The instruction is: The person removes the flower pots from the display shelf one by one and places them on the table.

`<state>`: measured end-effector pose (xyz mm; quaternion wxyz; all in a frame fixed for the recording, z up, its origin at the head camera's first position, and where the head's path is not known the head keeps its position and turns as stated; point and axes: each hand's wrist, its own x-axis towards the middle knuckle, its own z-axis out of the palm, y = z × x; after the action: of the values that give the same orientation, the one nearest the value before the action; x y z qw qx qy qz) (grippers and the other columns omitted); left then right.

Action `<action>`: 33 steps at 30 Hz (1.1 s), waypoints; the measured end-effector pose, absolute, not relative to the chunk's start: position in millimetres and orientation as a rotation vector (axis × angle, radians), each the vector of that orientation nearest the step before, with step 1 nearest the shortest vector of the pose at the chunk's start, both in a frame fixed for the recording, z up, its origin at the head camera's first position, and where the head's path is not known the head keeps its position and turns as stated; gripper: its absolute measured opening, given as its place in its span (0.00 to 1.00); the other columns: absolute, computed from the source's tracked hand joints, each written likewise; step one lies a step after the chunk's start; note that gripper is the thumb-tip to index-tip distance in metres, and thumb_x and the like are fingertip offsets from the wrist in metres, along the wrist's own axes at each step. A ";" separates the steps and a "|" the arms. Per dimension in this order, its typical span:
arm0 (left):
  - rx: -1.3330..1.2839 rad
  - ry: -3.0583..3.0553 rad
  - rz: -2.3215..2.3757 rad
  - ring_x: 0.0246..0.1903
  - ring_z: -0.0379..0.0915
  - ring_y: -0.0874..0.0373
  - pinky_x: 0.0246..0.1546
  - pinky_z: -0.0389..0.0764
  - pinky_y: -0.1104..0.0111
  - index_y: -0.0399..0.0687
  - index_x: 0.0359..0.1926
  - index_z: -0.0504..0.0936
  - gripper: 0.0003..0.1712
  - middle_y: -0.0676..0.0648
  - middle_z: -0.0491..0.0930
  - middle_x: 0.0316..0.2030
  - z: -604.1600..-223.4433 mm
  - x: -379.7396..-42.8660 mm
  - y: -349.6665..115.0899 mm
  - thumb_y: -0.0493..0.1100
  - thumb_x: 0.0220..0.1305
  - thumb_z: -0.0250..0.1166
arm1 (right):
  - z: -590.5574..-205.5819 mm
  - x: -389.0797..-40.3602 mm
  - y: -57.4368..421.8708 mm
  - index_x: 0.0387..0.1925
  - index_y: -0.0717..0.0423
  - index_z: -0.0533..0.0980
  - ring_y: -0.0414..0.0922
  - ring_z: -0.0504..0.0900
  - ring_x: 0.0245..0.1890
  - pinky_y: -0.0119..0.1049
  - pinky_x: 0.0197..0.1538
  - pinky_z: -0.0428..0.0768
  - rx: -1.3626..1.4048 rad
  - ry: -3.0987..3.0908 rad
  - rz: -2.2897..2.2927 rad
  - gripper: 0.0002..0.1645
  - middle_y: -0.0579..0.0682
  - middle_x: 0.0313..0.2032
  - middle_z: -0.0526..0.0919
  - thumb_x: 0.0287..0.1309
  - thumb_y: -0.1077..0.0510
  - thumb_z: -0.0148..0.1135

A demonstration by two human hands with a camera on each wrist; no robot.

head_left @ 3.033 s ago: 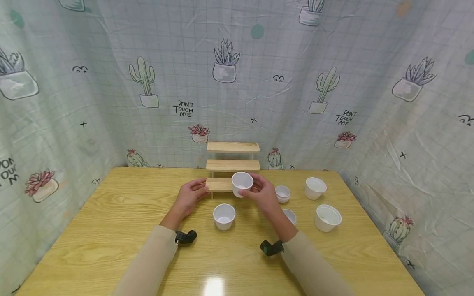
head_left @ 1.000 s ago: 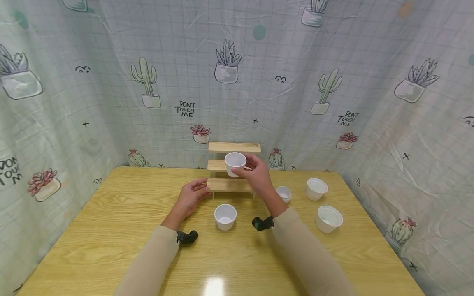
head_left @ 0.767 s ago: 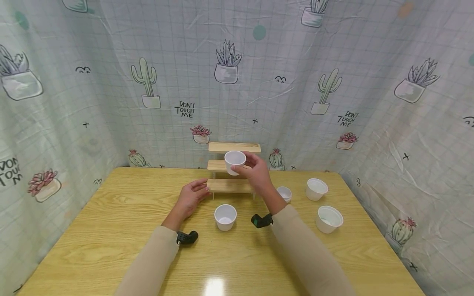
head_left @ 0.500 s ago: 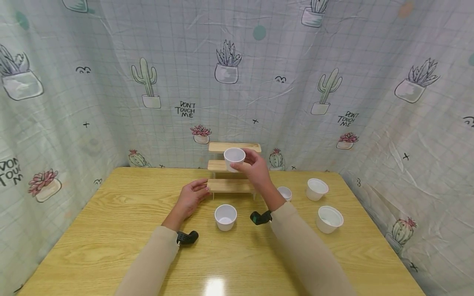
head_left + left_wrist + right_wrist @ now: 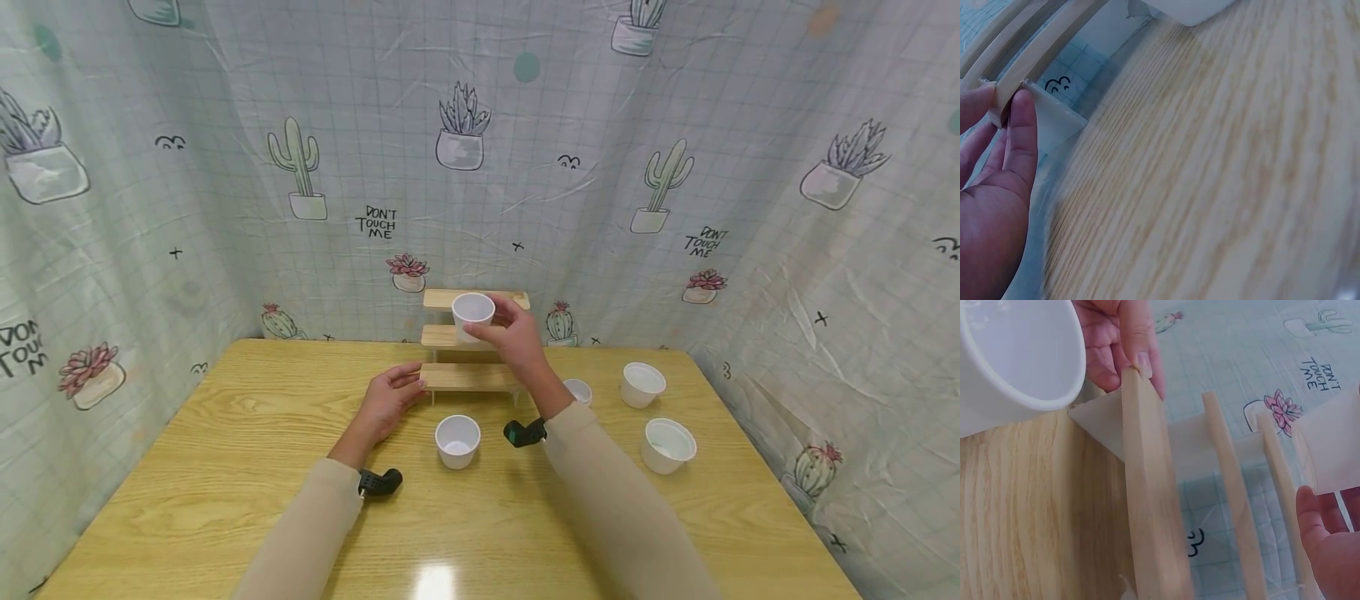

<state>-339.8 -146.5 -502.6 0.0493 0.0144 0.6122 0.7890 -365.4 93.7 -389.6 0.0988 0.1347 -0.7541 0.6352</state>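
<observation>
The left hand pinches the left end of the lowest step of the wooden rack. A white cup stands on the table before it. A raised cup, gripped by the right hand, overlaps the upper steps; contact is unclear. Farther right stand a small bowl, partly hidden by the forearm, and two tubs.

White cup, tan shelf, cactus-print curtain

Held cup, right hand cropped in right-wrist view.
</observation>
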 end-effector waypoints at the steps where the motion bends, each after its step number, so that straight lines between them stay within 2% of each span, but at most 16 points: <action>1: 0.058 1.867 2.401 0.42 0.82 0.64 0.49 0.88 0.71 0.30 0.72 0.67 0.29 0.50 0.81 0.44 -502.6 -339.6 -146.7 0.27 0.72 0.60 | -388.9 -365.8 93.6 0.60 0.47 0.79 0.49 0.81 0.59 0.44 0.61 0.83 0.398 -2.236 1.878 0.35 0.50 0.56 0.84 0.50 0.53 0.82; 7: 0.102 1.870 2.397 0.42 0.82 0.65 0.50 0.88 0.71 0.28 0.72 0.65 0.30 0.48 0.81 0.46 -501.9 -338.3 -147.4 0.27 0.72 0.60 | -385.0 -367.8 92.5 0.62 0.50 0.78 0.53 0.82 0.59 0.44 0.59 0.86 0.408 -2.244 1.900 0.36 0.53 0.57 0.83 0.51 0.54 0.81; 18: 0.088 1.870 2.393 0.42 0.82 0.64 0.51 0.88 0.71 0.29 0.72 0.65 0.30 0.47 0.80 0.48 -503.7 -340.4 -147.6 0.28 0.72 0.60 | -383.4 -381.3 87.8 0.63 0.47 0.78 0.53 0.83 0.57 0.47 0.60 0.86 0.401 -2.269 1.885 0.40 0.51 0.57 0.83 0.49 0.46 0.82; 28: 0.080 1.860 2.398 0.41 0.82 0.64 0.52 0.88 0.68 0.29 0.72 0.66 0.30 0.50 0.81 0.45 -504.2 -341.5 -147.5 0.28 0.72 0.60 | -379.9 -389.6 79.7 0.64 0.48 0.76 0.51 0.84 0.55 0.40 0.55 0.87 0.383 -2.257 1.930 0.40 0.51 0.57 0.82 0.50 0.49 0.82; 33: 0.071 1.847 2.410 0.41 0.82 0.63 0.51 0.88 0.69 0.30 0.72 0.67 0.29 0.49 0.81 0.45 -505.4 -342.0 -147.1 0.28 0.72 0.60 | -375.8 -394.1 75.5 0.64 0.48 0.76 0.52 0.84 0.57 0.42 0.55 0.87 0.386 -2.244 1.959 0.39 0.52 0.58 0.82 0.51 0.51 0.82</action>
<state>-342.0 -147.1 -505.4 0.0522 0.0234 0.6073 0.7924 -394.1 75.5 -375.8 0.0689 0.1281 -0.7452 0.6507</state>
